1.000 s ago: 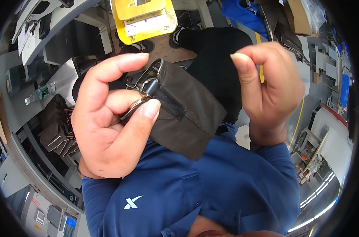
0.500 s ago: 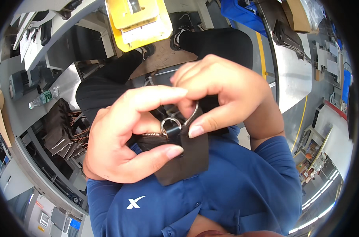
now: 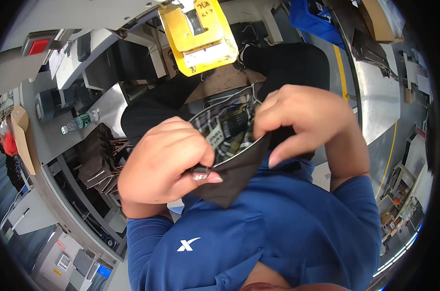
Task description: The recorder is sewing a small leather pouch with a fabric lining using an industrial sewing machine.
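A dark brown zippered pouch (image 3: 232, 182) hangs between my hands in front of my chest, its mouth spread wide. Inside it shows a plaid lining (image 3: 215, 118) with a pale label (image 3: 215, 136). My left hand (image 3: 162, 160) is closed on the pouch's left end, where a small shiny metal piece (image 3: 200, 173) peeks out between thumb and fingers. On the opposite side, the curled fingers of my right hand (image 3: 302, 116) hook the rim at the zipper, while its thumb stands off the cloth. The fingertips of that hand are partly hidden.
Beyond my knees stands a yellow machine part (image 3: 200, 43). To the left are a water bottle (image 3: 80, 121) and a stack of dark brown pieces (image 3: 101, 162). A blue bin (image 3: 317, 22) and a metal table (image 3: 380, 97) are at the right. A person (image 3: 11, 145) appears far left.
The pouch's mouth has been pulled wide, bringing the plaid lining into sight. My hands have moved apart, and the metal ring is now mostly covered by my left hand.
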